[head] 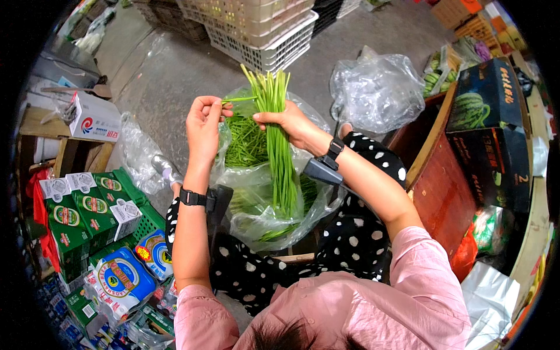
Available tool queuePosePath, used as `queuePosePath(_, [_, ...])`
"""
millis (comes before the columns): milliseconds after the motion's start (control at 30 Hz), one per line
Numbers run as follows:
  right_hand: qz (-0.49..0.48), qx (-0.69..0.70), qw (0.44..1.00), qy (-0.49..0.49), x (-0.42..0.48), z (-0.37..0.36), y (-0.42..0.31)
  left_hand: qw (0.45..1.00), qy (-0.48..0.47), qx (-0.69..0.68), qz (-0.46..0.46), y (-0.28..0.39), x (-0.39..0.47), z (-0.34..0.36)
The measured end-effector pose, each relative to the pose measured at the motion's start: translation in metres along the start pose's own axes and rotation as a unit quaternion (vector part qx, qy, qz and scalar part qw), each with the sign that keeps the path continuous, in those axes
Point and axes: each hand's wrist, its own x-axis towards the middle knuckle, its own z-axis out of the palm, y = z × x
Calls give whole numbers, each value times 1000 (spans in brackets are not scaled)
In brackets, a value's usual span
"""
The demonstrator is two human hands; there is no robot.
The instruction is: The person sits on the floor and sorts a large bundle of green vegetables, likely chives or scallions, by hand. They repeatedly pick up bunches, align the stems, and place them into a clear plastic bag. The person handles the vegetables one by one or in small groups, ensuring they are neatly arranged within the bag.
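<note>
My right hand (284, 124) is closed around the upper part of a bundle of long green stalks (280, 162), which look like garlic scapes or flowering chives. The bundle stands nearly upright in view, its cut ends fanned out above the hand. To its left, my left hand (210, 114) pinches a thin green stalk (239, 99) between thumb and fingertips, the stalk's far end reaching the bundle. Below both hands lies an open clear plastic bag (245, 177) with more loose green stalks (246, 142) in it, between my knees.
Stacked plastic crates (267, 48) stand ahead on the concrete floor. A crumpled clear plastic bag (378, 94) lies ahead right. Green beer cartons (83, 210) and shrink-wrapped cans (120, 280) are at left. A reddish wooden board (442, 201) and dark printed cartons (488, 131) flank the right.
</note>
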Motion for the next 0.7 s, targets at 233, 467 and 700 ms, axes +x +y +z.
queuePosePath(233, [-75, -73, 994, 32, 0, -10, 13, 982, -145, 25, -122, 8, -5, 8])
queuePosePath(467, [-112, -98, 987, 61, -7, -4, 16, 984, -148, 86, -44, -6, -11, 23])
queuePosePath(700, [-104, -101, 988, 52, -6, -7, 19, 972, -87, 212, 49, 5, -12, 28])
